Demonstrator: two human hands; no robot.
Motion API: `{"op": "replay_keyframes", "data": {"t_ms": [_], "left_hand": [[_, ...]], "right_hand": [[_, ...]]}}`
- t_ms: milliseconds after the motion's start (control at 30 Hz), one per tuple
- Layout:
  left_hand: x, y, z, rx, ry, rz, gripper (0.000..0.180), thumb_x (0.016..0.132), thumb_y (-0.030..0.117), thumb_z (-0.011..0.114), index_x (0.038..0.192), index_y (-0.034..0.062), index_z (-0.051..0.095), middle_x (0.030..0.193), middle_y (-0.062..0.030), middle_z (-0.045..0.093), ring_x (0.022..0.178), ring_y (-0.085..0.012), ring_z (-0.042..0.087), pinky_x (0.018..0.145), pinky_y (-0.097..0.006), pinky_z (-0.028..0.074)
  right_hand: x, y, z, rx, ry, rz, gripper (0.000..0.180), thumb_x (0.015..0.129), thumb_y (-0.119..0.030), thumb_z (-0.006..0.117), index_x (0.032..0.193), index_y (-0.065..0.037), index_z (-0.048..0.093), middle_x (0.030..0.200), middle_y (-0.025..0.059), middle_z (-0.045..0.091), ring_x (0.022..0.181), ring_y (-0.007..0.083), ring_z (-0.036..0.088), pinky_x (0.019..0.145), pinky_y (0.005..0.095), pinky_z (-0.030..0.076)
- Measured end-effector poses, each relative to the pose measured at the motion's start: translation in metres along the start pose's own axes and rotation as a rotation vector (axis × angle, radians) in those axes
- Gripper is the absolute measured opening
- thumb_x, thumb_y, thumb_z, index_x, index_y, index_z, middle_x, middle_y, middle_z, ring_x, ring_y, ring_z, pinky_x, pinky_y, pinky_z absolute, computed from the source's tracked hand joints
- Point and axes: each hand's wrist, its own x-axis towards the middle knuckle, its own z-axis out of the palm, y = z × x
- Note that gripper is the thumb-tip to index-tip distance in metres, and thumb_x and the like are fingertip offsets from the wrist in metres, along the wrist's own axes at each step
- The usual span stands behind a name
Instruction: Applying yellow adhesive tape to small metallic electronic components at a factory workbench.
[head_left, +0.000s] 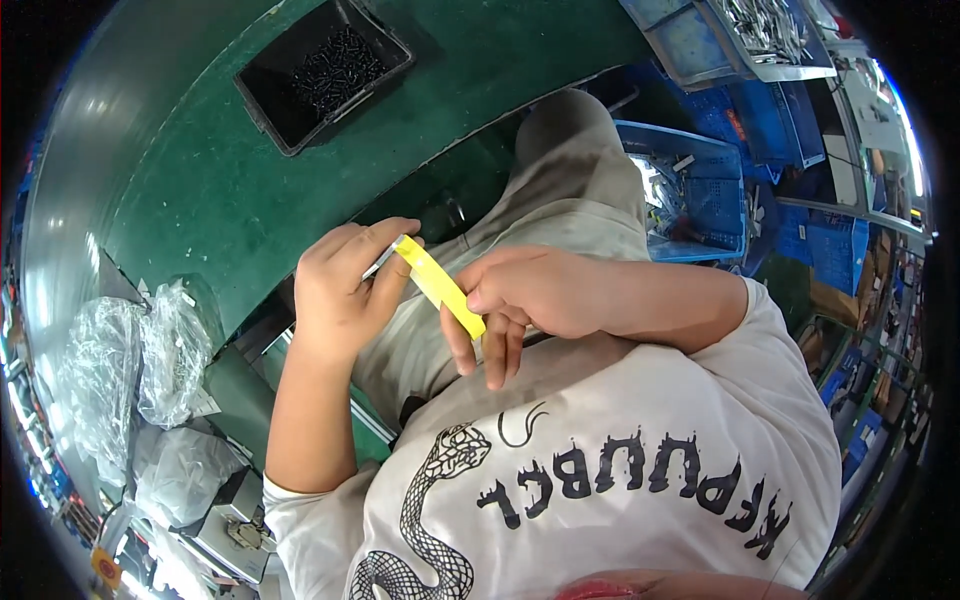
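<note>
A long, flat yellow piece (440, 287) is held slantwise in front of my shirt, between my two hands. My left hand (345, 275) has its fingers closed round a thin silvery strip (380, 260) at the piece's upper end. With thumb and bent index finger my right hand (535, 295) grips the lower end, its other fingers curling beneath. The exact kind of the yellow piece cannot be made out, and the fingers partly hide the silvery strip.
On the green table (200, 190) stands a black bin (262, 112) of small black parts. Clear plastic bags (175, 355) lie at the left. A blue crate (715, 195) sits at my right, below a blue tray (690, 45) with many metal pieces.
</note>
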Motion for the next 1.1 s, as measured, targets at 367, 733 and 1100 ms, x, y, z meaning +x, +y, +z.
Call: {"op": "replay_keyframes", "data": {"t_ms": [367,733,1100], "left_hand": [[0.000,0.000,0.001,0.093,-0.008,-0.001,0.023,0.075,0.007,0.071,0.097,0.0086,0.069,0.070,-0.0085,0.063,0.062,-0.0252,0.061,0.058,-0.034,0.049],[0.001,0.001,0.003,0.096,-0.016,0.029,0.021,0.076,0.007,0.070,0.097,0.0071,0.068,0.072,-0.0088,0.064,0.064,-0.0262,0.062,0.060,-0.035,0.050],[0.001,0.002,0.001,0.109,-0.041,0.012,0.022,0.076,0.007,0.070,0.098,0.0077,0.068,0.068,-0.0085,0.060,0.061,-0.0257,0.059,0.057,-0.036,0.048]], "right_hand": [[0.001,0.003,-0.006,-0.115,0.091,-0.075,0.029,0.083,-0.018,0.037,0.083,0.001,0.059,0.078,0.0133,0.062,0.062,0.0239,0.065,0.063,0.0317,0.053],[-0.005,0.005,-0.005,-0.232,0.100,-0.122,0.025,0.087,-0.014,0.036,0.086,-0.001,0.057,0.078,0.0084,0.059,0.059,0.0151,0.061,0.059,0.0278,0.046],[0.003,0.015,-0.009,-0.235,0.089,-0.204,0.022,0.084,-0.010,0.040,0.084,0.000,0.059,0.076,0.0074,0.058,0.054,0.0110,0.053,0.052,0.0253,0.042]]}}
